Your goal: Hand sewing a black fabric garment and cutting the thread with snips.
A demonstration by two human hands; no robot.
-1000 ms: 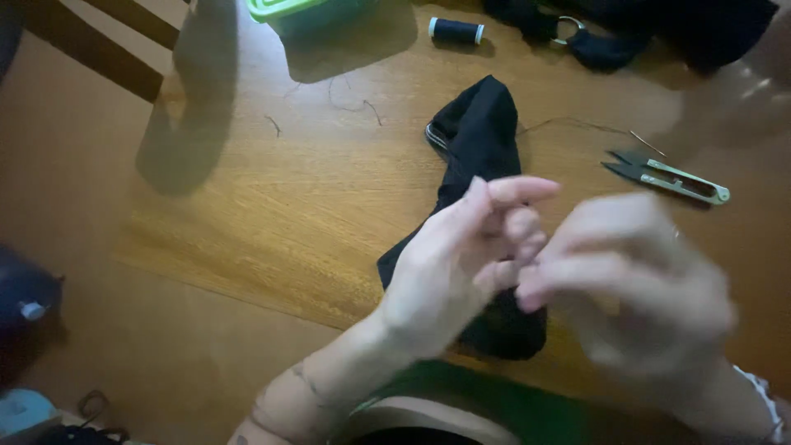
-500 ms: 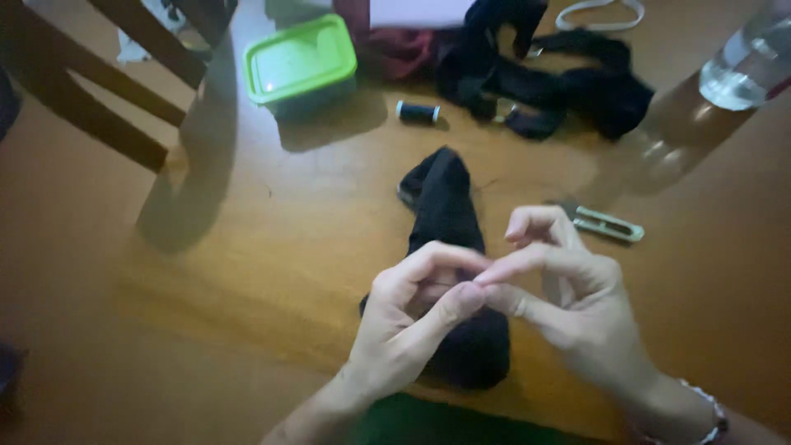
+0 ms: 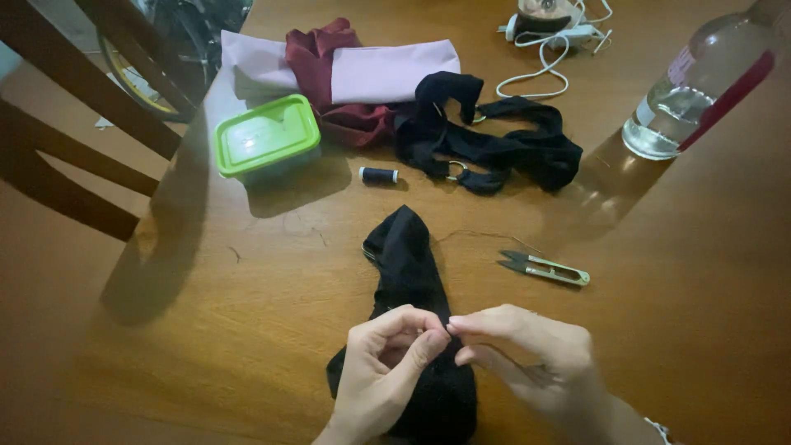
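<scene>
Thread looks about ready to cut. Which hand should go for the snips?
Right. The right hand is on the same side as the thread snips, which lie just beyond it on the table. The left hand would have to cross the black fabric strip; probably better pinching there.

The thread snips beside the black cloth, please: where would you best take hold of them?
Take the thread snips by the pale handle end on the right, coming from above; they lie flat on the table, dark blades pointing left toward the black cloth.

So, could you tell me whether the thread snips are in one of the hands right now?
No, the snips lie on the table, apart from both hands, which pinch together over the black cloth.
</scene>
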